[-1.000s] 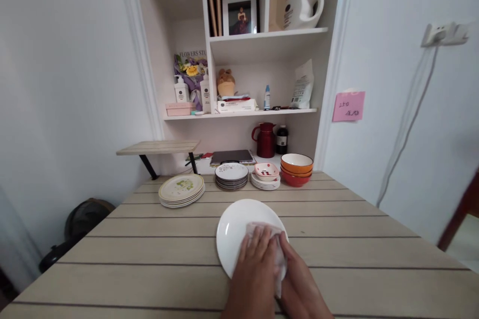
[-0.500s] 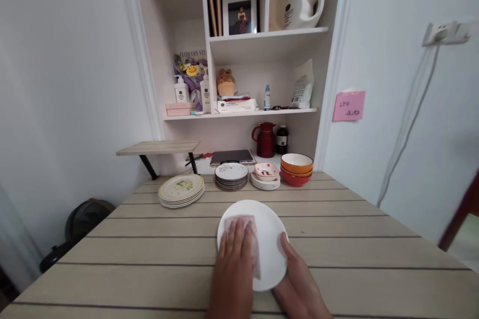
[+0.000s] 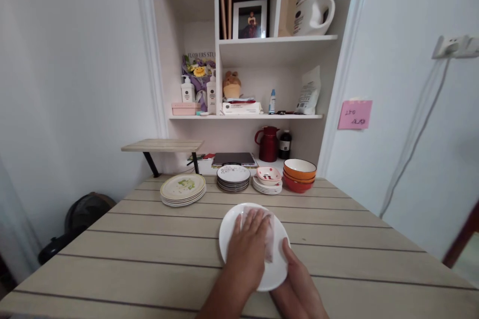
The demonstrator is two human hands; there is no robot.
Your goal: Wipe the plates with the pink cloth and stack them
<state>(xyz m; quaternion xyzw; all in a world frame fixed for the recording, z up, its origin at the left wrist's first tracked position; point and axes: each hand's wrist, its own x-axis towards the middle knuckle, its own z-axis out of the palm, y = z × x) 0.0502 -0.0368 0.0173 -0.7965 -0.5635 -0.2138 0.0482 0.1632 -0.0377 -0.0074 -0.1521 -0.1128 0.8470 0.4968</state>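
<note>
Well off the table's (image 3: 130, 279) back edge, plate (image 3: 276, 270) rim is gripped by right hand (image 3: 299, 281); cloth (image 3: 269, 244) pressed under flat-fingered left hand (image 3: 247, 255). Probably slick, breakable; best held by rim.

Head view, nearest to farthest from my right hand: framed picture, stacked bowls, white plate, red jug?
1. White plate, gripped by your right hand.
2. Stacked bowls, straight ahead.
3. Red jug, behind those, leftward.
4. Framed picture, highest, further left.

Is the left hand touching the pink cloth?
Touching. In the head view, the left hand lies palm-down with several fingers over the pink cloth on the white plate.
</note>
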